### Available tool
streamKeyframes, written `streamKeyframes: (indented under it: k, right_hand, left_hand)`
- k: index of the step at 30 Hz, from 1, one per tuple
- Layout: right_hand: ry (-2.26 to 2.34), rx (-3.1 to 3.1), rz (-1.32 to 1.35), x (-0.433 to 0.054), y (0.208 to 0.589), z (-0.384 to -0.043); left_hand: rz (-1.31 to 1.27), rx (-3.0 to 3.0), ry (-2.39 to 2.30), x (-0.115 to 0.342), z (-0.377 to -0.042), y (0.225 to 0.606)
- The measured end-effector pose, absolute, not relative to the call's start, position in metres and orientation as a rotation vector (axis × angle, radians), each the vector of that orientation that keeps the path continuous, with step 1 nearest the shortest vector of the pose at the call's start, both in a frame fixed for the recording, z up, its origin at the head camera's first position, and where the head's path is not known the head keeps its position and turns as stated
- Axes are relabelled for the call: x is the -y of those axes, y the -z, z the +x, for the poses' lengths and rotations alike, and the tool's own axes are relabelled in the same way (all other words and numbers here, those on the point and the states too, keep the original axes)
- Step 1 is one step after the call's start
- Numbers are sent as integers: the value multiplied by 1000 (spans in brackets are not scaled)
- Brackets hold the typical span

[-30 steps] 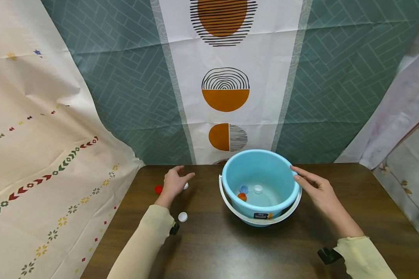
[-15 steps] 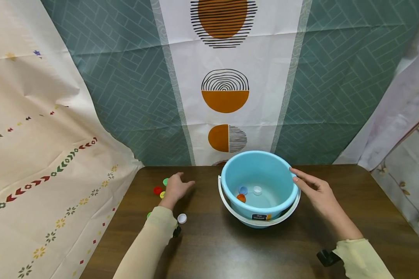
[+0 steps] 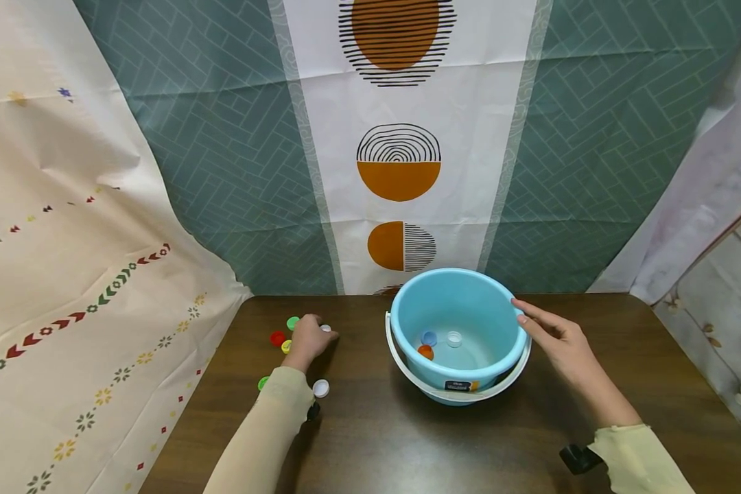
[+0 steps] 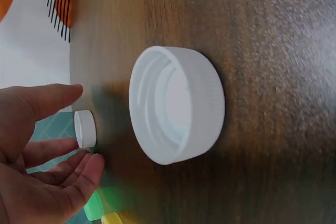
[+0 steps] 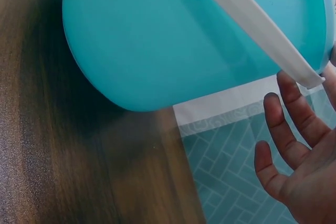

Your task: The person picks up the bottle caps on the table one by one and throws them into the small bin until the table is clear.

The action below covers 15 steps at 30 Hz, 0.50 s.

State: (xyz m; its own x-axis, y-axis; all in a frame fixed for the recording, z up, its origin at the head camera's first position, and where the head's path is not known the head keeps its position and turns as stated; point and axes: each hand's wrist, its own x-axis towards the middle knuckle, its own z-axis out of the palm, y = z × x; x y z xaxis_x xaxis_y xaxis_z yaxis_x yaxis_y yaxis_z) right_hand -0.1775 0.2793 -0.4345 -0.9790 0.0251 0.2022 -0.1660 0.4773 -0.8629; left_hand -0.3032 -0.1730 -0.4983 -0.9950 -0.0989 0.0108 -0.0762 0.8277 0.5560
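My left hand (image 3: 309,340) reaches low over the far left of the table, beside a small white bottle cap (image 3: 325,328). In the left wrist view that white cap (image 4: 85,129) lies between the spread thumb and fingers, with gaps around it. A second white cap (image 4: 176,104) sits hollow side up close to the wrist camera. On the right, a light blue bucket (image 3: 407,374) stands with its white handle lowered. My right hand (image 3: 557,337) touches the bucket's right rim with thumb and index finger, while its other fingers (image 5: 283,124) hang loose outside.
Inside the bucket lie a blue cap (image 3: 429,338), a white cap (image 3: 453,339) and an orange cap (image 3: 426,351). Green (image 3: 293,322), red (image 3: 277,338) and yellow caps (image 3: 287,346) surround the left hand. A patterned curtain (image 3: 401,206) hangs behind the table.
My left hand has turned and lowered toward the far white cap, uncovering the green and yellow caps on its left. My right hand stays at the bucket's rim.
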Motion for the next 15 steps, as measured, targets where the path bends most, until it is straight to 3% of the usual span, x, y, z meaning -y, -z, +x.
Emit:
streamKeyframes:
  k: [15]
  right_hand:
    - [-1484, 2558, 105, -278, 432, -177]
  left_hand:
    - [222, 3001, 853, 178, -301, 497]
